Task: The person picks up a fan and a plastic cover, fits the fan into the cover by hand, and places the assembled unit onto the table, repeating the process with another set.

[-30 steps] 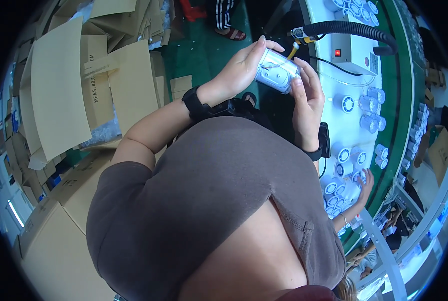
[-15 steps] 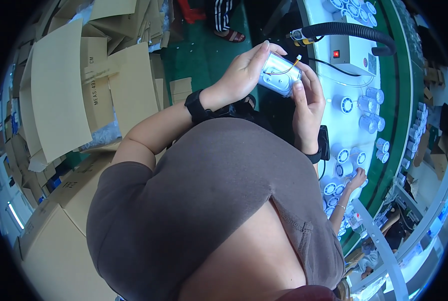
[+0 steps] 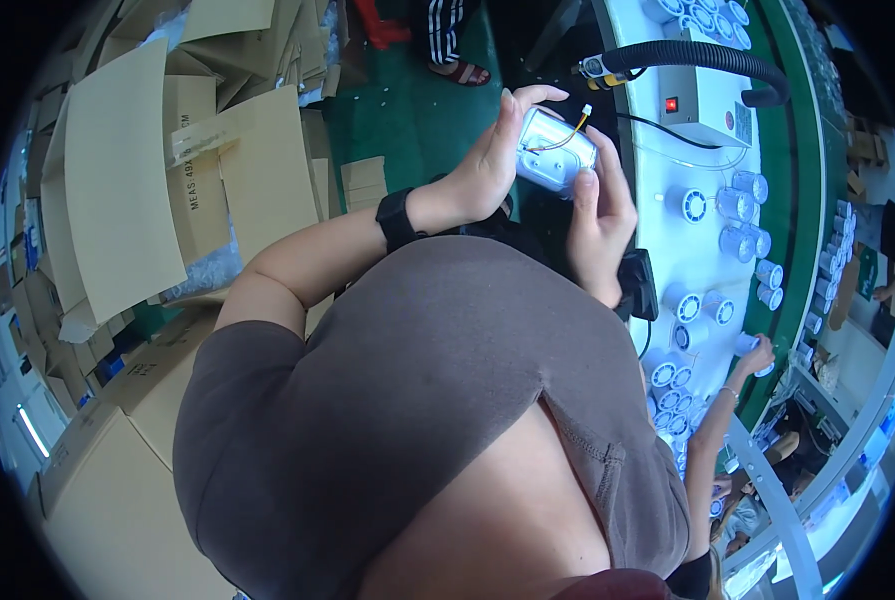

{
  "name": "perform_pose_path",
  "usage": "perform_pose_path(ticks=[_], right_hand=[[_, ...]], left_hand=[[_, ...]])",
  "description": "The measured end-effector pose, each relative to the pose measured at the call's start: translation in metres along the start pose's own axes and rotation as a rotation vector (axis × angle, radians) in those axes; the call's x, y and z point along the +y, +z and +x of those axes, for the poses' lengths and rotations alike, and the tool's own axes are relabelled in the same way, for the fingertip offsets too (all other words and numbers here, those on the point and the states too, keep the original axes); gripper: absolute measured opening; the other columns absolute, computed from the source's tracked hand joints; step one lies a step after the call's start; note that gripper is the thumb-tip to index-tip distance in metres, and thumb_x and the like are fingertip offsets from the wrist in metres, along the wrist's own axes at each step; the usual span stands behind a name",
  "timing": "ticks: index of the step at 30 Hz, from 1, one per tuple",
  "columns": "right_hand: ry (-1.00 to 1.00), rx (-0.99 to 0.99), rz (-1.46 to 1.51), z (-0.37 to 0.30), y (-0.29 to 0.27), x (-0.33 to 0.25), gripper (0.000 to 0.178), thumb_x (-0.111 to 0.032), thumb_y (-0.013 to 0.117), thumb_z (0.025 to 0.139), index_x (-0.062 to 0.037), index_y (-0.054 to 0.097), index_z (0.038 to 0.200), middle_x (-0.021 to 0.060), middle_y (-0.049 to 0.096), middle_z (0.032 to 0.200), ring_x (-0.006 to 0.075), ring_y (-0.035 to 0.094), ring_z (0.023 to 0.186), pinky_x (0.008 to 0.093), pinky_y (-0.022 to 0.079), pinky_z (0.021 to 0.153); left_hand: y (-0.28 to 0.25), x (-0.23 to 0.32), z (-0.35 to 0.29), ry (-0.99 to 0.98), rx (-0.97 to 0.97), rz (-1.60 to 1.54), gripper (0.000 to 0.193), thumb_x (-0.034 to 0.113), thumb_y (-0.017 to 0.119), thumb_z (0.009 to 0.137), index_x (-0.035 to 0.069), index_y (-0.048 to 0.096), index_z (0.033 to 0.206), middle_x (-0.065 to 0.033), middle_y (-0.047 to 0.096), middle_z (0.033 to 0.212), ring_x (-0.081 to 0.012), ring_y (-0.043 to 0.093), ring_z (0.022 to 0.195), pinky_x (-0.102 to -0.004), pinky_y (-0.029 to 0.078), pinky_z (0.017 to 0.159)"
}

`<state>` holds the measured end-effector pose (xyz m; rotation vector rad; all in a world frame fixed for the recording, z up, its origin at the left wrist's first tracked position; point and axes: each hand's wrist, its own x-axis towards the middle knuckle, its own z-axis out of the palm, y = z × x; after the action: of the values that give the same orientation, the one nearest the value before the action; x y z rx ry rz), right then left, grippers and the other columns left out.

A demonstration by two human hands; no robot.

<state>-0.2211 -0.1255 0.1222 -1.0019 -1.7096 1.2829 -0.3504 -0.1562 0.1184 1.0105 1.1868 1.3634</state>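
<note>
Between my two hands is a pale plastic housing (image 3: pixel 552 165), roughly cylindrical and tilted. A thin wire lead (image 3: pixel 573 136) with a small white connector sticks out of its upper side. My left hand (image 3: pixel 489 160) grips its left end, thumb up along the edge. On the other end my right hand (image 3: pixel 602 215) closes, with the thumb on the near face and fingers behind. Both hands are raised above the floor beside the white worktable (image 3: pixel 667 190). The fingers behind the housing are partly hidden.
On the table are a grey box with a red switch (image 3: pixel 702 105), a black corrugated hose (image 3: pixel 697 58) and several round white-and-clear units (image 3: pixel 735 204). A green belt (image 3: pixel 789 200) runs beyond. A co-worker's hand (image 3: pixel 757 357) reaches in from the lower right. Cardboard boxes (image 3: pixel 117 170) fill the left.
My hands and the housing have shifted slightly left, and the housing has turned a little. The co-worker's hand has moved right to the belt's edge, with a round unit at it.
</note>
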Motion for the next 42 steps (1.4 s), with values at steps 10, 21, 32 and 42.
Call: perform_pose_path(ticks=[10, 21, 32, 42], right_hand=[[-0.369, 0.363, -0.238, 0.006, 0.028, 0.027, 0.035, -0.028, 0.031, 0.085, 0.0010, 0.047, 0.097, 0.0155, 0.041, 0.083, 0.0282, 0.047, 0.066, 0.0339, 0.039, 0.057], [0.041, 0.345, -0.336, 0.016, -0.021, 0.050, 0.028, -0.022, 0.039, 0.084, -0.0017, 0.045, 0.102, 0.0148, 0.045, 0.091, 0.0239, 0.049, 0.081, 0.0306, 0.039, 0.072], [0.357, 0.739, -1.052, 0.036, -0.280, 0.113, 0.049, -0.036, 0.061, 0.070, -0.0055, 0.048, 0.106, 0.0182, 0.051, 0.092, 0.0316, 0.053, 0.081, 0.0375, 0.045, 0.065], [0.641, 0.334, -1.027, 0.052, -0.371, 0.132, 0.061, -0.043, 0.065, 0.062, -0.0139, 0.045, 0.112, 0.0188, 0.045, 0.106, 0.0340, 0.052, 0.089, 0.0389, 0.046, 0.068]], left_hand=[[-0.005, -0.009, 0.016, 0.013, -0.166, 0.035, 0.065, 0.053, 0.005, 0.085, 0.008, 0.045, 0.108, -0.0062, 0.050, 0.094, -0.0130, 0.049, 0.092, -0.0245, 0.039, 0.080], [0.023, -0.039, 0.091, -0.679, -0.432, -0.430, 0.065, 0.056, 0.011, 0.084, 0.009, 0.030, 0.124, -0.0114, 0.045, 0.110, -0.0205, 0.045, 0.104, -0.0346, 0.037, 0.087], [0.079, -0.089, 0.161, -0.727, -0.505, -0.020, 0.053, 0.046, 0.030, 0.086, 0.004, 0.036, 0.118, -0.0147, 0.048, 0.106, -0.0215, 0.048, 0.098, -0.0341, 0.040, 0.082], [0.214, -0.060, 0.211, -0.173, -0.629, 0.332, 0.031, 0.027, 0.047, 0.084, 0.002, 0.047, 0.102, -0.0086, 0.055, 0.086, -0.0164, 0.054, 0.082, -0.0264, 0.043, 0.068]])
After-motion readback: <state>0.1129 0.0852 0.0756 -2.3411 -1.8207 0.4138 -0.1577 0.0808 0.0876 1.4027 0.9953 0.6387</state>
